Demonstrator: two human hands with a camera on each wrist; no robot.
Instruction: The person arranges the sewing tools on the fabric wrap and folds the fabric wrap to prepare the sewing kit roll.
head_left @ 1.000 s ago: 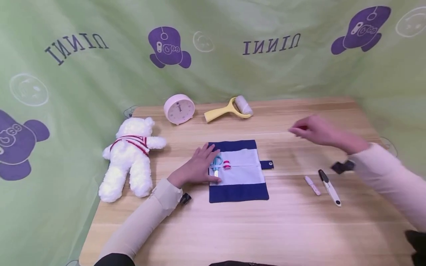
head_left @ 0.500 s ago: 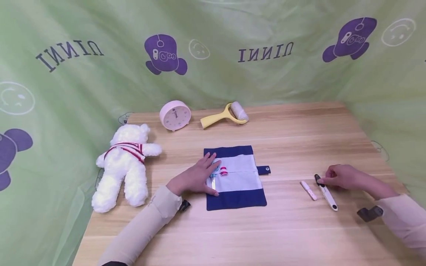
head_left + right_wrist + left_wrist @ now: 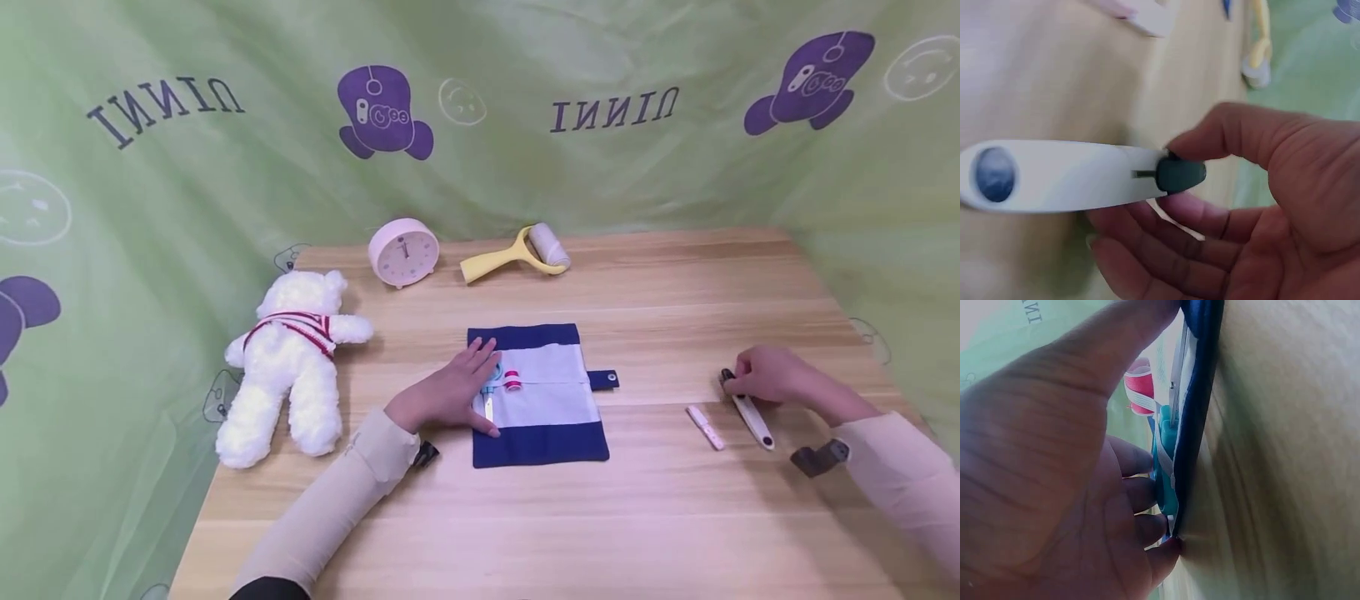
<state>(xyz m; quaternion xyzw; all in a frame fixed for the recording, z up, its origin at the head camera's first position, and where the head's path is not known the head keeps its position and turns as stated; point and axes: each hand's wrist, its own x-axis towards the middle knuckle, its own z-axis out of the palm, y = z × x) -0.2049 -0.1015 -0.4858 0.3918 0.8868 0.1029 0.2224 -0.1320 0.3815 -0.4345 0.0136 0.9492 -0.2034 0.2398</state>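
My left hand (image 3: 450, 390) lies with spread fingers on the left side of an unfolded navy sewing pouch (image 3: 540, 446), touching its edge. Under that hand, a pair of turquoise-handled scissors (image 3: 1166, 434) sits behind a white elastic strap, partly hidden by the fingers. A pink thread spool (image 3: 512, 380) is held by the same strap. At the right, my right hand (image 3: 776, 377) pinches the black-capped end of white thread snips (image 3: 1066, 175) between thumb and fingers. Beside them lies a small pink-and-white stick (image 3: 706, 428), its kind unclear.
A white teddy bear (image 3: 283, 375) lies at the left of the wooden table (image 3: 570, 533). A pink clock (image 3: 404, 252) and a yellow-handled lint roller (image 3: 510, 254) stand along the back, before a green curtain (image 3: 495, 175). The pouch's snap tab (image 3: 603, 380) points right.
My right hand has come down from above the table's back right and taken hold of the thread snips, shifting them slightly. My left hand stays on the pouch.
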